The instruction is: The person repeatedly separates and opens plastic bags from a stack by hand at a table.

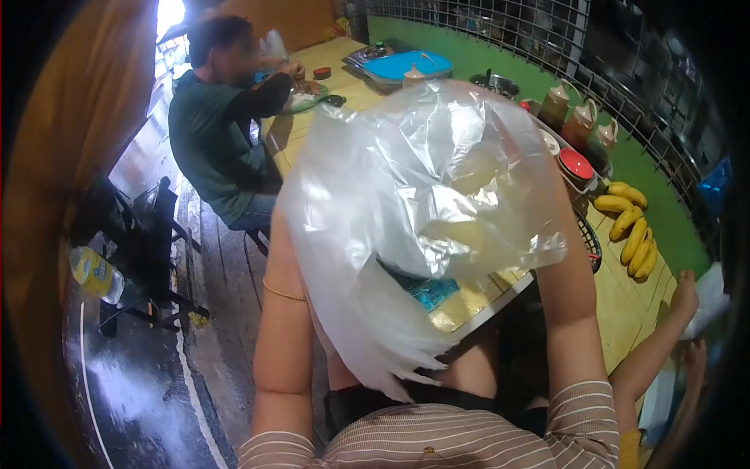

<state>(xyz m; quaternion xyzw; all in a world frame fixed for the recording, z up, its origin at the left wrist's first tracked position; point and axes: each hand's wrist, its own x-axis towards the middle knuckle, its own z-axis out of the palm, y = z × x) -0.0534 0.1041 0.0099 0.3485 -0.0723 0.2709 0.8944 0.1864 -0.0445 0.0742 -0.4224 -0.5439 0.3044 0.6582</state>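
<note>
A large bundle of clear plastic bags (422, 180) fills the middle of the view, held up in front of my chest. Its left part hangs down in long fringed strips toward my lap. My left forearm (285, 336), with a thin gold bracelet (283, 290), reaches up behind the plastic, so my left hand is hidden. On the other side my right forearm (570, 297) goes up behind it too, and the fingers of that hand do not show. Below the plastic, a blue packet (430, 295) lies near the edge of the yellow table (469, 301).
Bananas (639, 234) lie at the right, near sauce bottles (580, 125) and a red bowl (576, 163). A blue tray (406, 66) sits farther back. One person (215, 133) sits at left; another person's hand (684, 295) holds plastic at right. A black stool (156, 242) stands left.
</note>
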